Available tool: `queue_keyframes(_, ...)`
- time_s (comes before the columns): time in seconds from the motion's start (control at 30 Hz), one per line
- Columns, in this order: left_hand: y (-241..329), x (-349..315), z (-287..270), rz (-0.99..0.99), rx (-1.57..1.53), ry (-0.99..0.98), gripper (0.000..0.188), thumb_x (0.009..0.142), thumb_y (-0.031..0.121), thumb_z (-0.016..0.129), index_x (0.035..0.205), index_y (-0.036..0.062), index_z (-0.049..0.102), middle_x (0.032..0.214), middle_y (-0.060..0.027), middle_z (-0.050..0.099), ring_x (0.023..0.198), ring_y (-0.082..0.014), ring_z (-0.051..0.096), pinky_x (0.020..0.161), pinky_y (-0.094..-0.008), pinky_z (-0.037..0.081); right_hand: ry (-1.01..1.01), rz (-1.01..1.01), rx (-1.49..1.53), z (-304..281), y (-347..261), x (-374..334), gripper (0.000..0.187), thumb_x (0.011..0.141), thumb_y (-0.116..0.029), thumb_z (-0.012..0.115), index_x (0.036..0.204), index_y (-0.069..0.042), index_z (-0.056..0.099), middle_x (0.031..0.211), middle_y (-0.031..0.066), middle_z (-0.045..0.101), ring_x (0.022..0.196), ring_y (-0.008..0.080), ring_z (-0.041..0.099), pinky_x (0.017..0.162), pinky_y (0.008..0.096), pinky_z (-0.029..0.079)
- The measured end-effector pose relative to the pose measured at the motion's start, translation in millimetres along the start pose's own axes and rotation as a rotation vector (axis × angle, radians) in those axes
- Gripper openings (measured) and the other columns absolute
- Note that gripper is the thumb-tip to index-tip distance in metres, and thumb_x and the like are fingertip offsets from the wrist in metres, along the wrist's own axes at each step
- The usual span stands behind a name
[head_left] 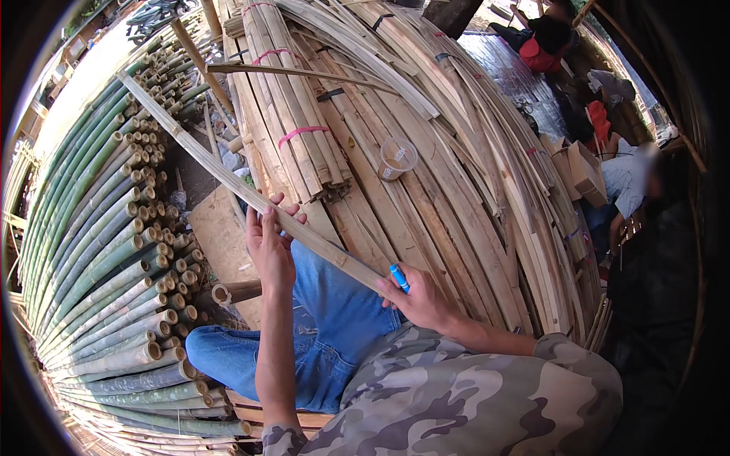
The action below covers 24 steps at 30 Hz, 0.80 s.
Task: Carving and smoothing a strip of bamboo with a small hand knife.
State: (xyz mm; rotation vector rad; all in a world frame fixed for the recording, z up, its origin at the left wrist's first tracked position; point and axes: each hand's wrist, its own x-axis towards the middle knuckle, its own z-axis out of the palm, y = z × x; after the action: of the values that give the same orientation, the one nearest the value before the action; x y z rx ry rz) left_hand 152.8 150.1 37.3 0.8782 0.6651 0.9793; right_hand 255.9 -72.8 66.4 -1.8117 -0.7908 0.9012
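A long, pale split-bamboo strip (217, 169) slants across my lap from the far left down to the right. My left hand (271, 251) is closed round it near the middle, fingertips showing past its far edge. A bit of blue shows among those fingers; what it is I cannot tell. At the near end of the strip, my right hand (422, 300) pinches it between thumb and fingers. That same hand also grips a blue marker (399, 278), which sticks up between thumb and forefinger.
Split-bamboo slats (449, 182) lie beside my knees, with a pink-tied bundle (293, 114) and a clear plastic cup (398, 158) on them. Cut green bamboo poles (106, 228) are stacked at left. Cardboard boxes (587, 178) and two people are at right.
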Motion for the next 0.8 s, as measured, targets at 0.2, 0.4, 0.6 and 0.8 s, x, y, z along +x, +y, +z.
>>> queue_keyframes(0.2,15.6,4.9,-9.4,0.018,-0.002,0.081,0.035,0.104,0.019,0.042,0.131,-0.0034,0.047,0.124,-0.0136,0.059,0.097,-0.0201,0.067,0.08,-0.0331,0.061,-0.181,0.105,0.124,22.6,-3.0,-0.3,0.028,0.098,-0.026,0.061,0.088,0.0,0.055,0.077,0.009,0.066,0.064,0.0119,0.065,0.049,0.0256,0.05)
queue_keyframes(0.4,20.3,11.1,-8.6,0.001,-0.052,0.012,0.035,0.104,0.018,0.043,0.131,-0.0035,0.045,0.123,-0.0152,0.059,0.099,-0.0223,0.067,0.084,-0.0347,0.061,-0.042,-0.095,0.104,21.6,8.9,-0.1,0.028,0.095,-0.026,0.063,0.087,0.0,0.058,0.068,0.0077,0.064,0.061,0.0133,0.067,0.049,0.0265,0.049)
queue_keyframes(0.6,7.7,-16.9,21.5,-0.068,-0.207,0.065,0.043,0.105,0.024,0.037,0.14,-0.0003,0.034,0.132,-0.0225,0.051,0.113,-0.0332,0.06,0.096,-0.0428,0.054,-0.076,-0.007,0.15,44.7,5.8,5.7,0.023,0.097,-0.02,0.062,0.088,0.001,0.057,0.08,0.0086,0.065,0.063,0.0096,0.062,0.05,0.0239,0.049)
queue_keyframes(0.8,-4.7,-67.4,13.3,-0.212,-0.231,0.106,0.03,0.105,0.024,0.038,0.126,0.003,0.045,0.118,-0.015,0.059,0.096,-0.0217,0.065,0.081,-0.0328,0.056,-0.037,-0.091,0.117,74.6,5.9,18.4,0.023,0.099,-0.021,0.059,0.094,0.001,0.059,0.075,0.0073,0.064,0.057,0.0077,0.056,0.048,0.0236,0.045)
